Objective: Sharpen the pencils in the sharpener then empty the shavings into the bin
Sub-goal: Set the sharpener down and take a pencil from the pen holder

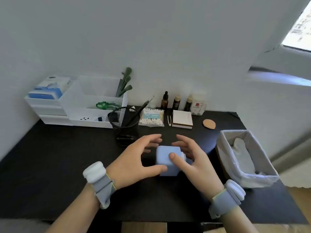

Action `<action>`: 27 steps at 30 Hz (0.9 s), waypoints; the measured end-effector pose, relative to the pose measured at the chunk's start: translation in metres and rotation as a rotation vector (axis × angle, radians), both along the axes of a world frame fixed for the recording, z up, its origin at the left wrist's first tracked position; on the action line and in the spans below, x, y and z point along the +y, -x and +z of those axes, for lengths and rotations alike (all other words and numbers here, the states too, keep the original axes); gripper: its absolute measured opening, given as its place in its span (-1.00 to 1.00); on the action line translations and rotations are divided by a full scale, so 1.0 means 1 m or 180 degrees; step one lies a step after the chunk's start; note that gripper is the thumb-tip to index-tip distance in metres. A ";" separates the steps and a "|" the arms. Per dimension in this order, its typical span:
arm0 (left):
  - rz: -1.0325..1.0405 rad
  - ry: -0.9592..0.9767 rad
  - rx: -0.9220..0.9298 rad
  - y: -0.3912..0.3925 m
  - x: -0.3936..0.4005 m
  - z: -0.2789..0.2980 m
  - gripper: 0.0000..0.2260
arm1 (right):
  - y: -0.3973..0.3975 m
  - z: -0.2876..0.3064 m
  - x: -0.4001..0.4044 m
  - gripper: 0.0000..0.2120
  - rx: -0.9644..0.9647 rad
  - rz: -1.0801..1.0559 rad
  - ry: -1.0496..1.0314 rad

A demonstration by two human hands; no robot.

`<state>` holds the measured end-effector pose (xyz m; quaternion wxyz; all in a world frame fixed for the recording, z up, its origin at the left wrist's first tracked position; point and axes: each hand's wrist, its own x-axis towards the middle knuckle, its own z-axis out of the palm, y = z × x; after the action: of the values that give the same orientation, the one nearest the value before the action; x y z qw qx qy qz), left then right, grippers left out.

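A light blue box-shaped pencil sharpener (164,157) with a white knob on its right side stands on the black desk (58,157), in the middle. My left hand (134,160) curves around its left side with fingers spread and the thumb tip at its lower front edge. My right hand (190,158) flanks the right side, its thumb resting on the sharpener's front face and its fingers stretched past the knob. Dark pencils (134,113) lean in a black mesh cup (125,126) just behind my left hand. The bin (235,131), lined with a white bag, sits at the desk's right edge.
White drawer organisers (75,105) with green brushes line the back left. Cotton buds (151,117), small bottles (176,102), a white notepad (182,121) and a cork disc (209,124) stand along the back wall. Both wrists wear grey bands.
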<state>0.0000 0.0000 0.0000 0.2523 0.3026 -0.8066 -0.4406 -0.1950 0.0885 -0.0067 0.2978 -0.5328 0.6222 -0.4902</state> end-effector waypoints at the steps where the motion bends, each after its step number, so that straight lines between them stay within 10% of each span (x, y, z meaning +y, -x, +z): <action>1: -0.0017 -0.0007 -0.0032 0.001 0.000 -0.001 -0.25 | 0.001 -0.001 0.001 -0.49 -0.0109 0.0066 -0.0037; 27: 0.0147 0.0053 -0.0056 -0.002 0.004 -0.022 -0.37 | -0.007 -0.012 0.006 -0.38 0.0497 0.0281 -0.0331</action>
<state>0.0023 0.0043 -0.0224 0.2578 0.3230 -0.8052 -0.4253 -0.1881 0.0944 -0.0186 0.2970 -0.5801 0.6440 -0.4007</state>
